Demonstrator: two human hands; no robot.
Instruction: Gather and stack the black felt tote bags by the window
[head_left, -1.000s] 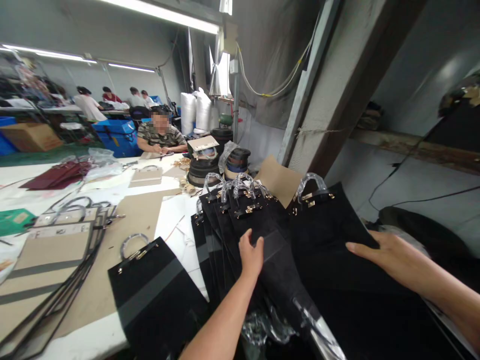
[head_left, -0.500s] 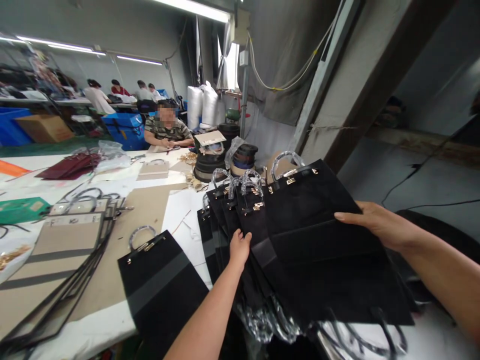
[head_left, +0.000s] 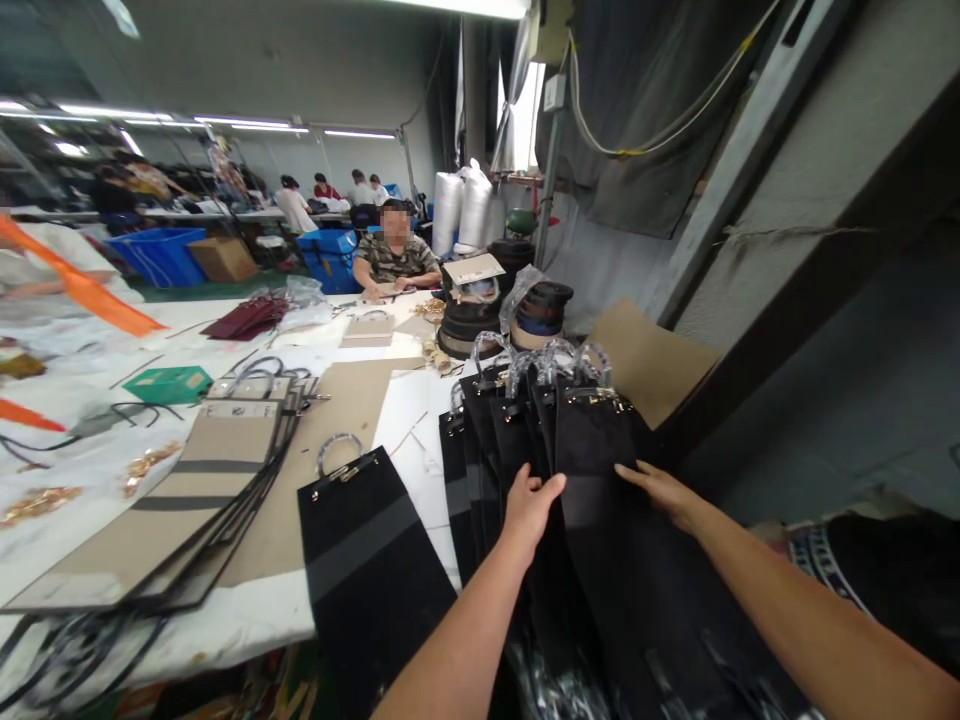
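Black pile: the fanned pile (head_left: pixel 514 430) is the landmark.
Front panel: the black panel (head_left: pixel 596 525) lies along the pile's right side, between the hands; its long axis runs from the wrapped handle (head_left: pixel 606 365) toward the person, slanting right.
Left hand: (head_left: pixel 529 505) at the panel's left edge, thumb and fingers parted; pinch cannot be told.
Right hand: (head_left: pixel 667 490) on the panel's right part, thumb stretched out; grip cannot be told.
Nearer hand: neither clearly.
Since half a second ago: the right-hand panel sits closer against the pile.
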